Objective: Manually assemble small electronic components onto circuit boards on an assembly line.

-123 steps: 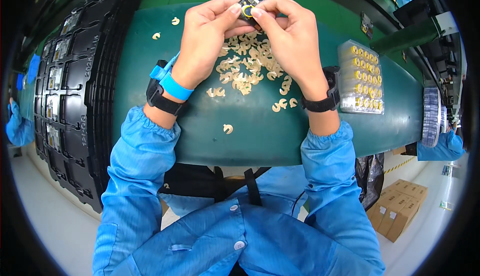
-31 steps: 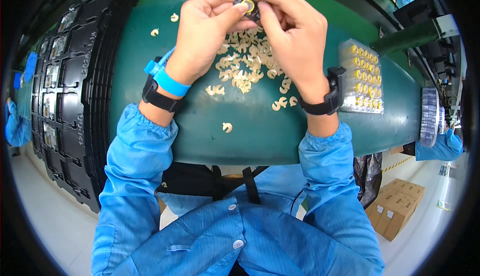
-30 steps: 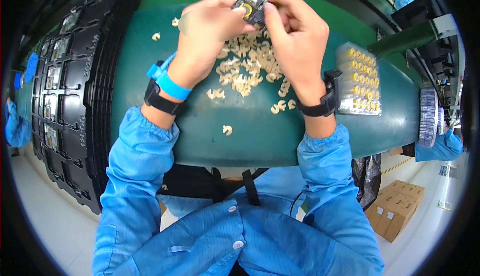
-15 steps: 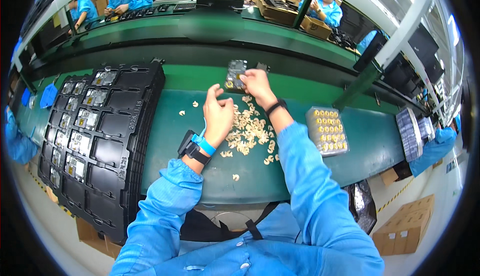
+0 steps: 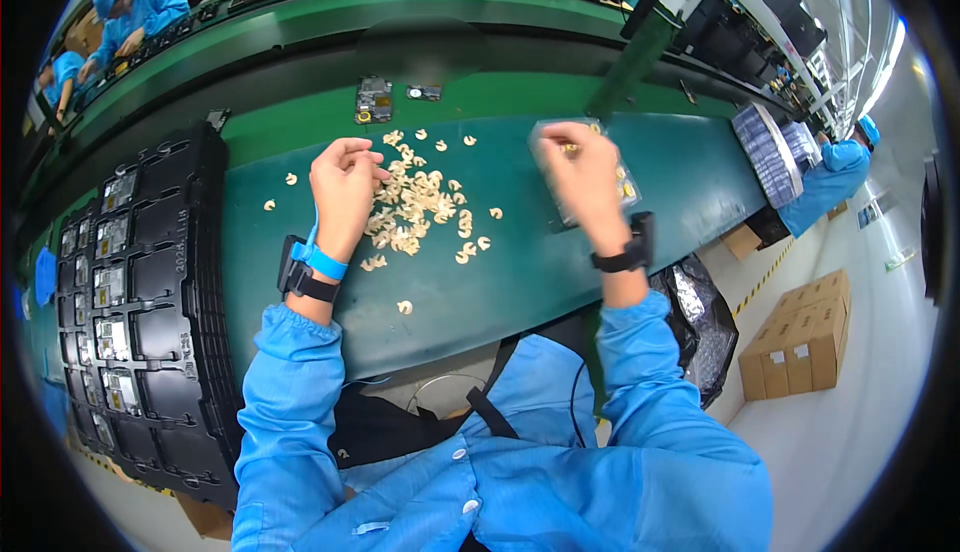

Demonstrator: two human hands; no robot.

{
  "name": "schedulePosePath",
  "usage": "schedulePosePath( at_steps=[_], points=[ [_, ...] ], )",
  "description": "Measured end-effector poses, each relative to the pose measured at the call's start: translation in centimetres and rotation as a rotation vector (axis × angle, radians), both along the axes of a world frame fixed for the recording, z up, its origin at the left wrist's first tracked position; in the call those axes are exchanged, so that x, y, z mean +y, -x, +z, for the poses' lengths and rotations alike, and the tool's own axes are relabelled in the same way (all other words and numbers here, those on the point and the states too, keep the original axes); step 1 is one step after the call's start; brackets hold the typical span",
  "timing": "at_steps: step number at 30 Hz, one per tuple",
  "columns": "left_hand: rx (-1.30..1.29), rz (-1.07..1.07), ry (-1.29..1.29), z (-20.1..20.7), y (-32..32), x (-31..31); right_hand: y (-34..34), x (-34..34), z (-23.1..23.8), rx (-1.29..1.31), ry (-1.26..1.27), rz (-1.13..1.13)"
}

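My left hand [image 5: 345, 187] rests at the left edge of a pile of small cream-coloured curved parts [image 5: 425, 202] on the green belt, fingers curled down onto the pieces, nothing visibly held. Blurred by motion, my right hand [image 5: 582, 170] hovers over a clear tray of small yellow parts [image 5: 628, 184], its fingertips bent toward the tray. A small dark circuit board [image 5: 374, 100] lies alone on the belt's far side, away from both hands.
Stacked black trays with compartments [image 5: 140, 282] fill the left. A green post [image 5: 640, 47] rises at the back right, near another stack of trays [image 5: 770, 152]. Other people in blue work at the far left [image 5: 130, 12] and right [image 5: 830, 177]. Cardboard boxes [image 5: 805, 337] sit on the floor.
Both hands held the small board together at the far side; now it lies on the belt. My left hand went to the pile, my right to the tray.
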State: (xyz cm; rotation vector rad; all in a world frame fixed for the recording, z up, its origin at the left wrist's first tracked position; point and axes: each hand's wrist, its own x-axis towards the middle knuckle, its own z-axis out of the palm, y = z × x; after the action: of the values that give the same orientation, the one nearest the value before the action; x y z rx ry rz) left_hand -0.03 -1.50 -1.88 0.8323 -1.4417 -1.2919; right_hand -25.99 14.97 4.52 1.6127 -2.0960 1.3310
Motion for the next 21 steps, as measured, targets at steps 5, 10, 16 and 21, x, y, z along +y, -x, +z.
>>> schedulePosePath(
  at_steps=[5, 10, 16, 21],
  points=[
    [0.029, -0.107, -0.015, 0.2, 0.1, 0.6, 6.2, 5.2, -0.4, 0.102, -0.327, -0.157],
    [0.019, -0.15, 0.03, 0.5, 0.2, 0.8, 8.4, 4.9, -0.9, 0.327, -0.183, -0.126],
    [0.007, -0.153, 0.035, 0.3, 0.0, 0.7, 10.7, 2.1, -0.4, 0.424, -0.483, -0.038],
    [0.042, -0.192, 0.033, 0.6, 0.2, 1.5, 7.4, 0.9, 1.4, 0.288, -0.352, 0.058]
  ],
)
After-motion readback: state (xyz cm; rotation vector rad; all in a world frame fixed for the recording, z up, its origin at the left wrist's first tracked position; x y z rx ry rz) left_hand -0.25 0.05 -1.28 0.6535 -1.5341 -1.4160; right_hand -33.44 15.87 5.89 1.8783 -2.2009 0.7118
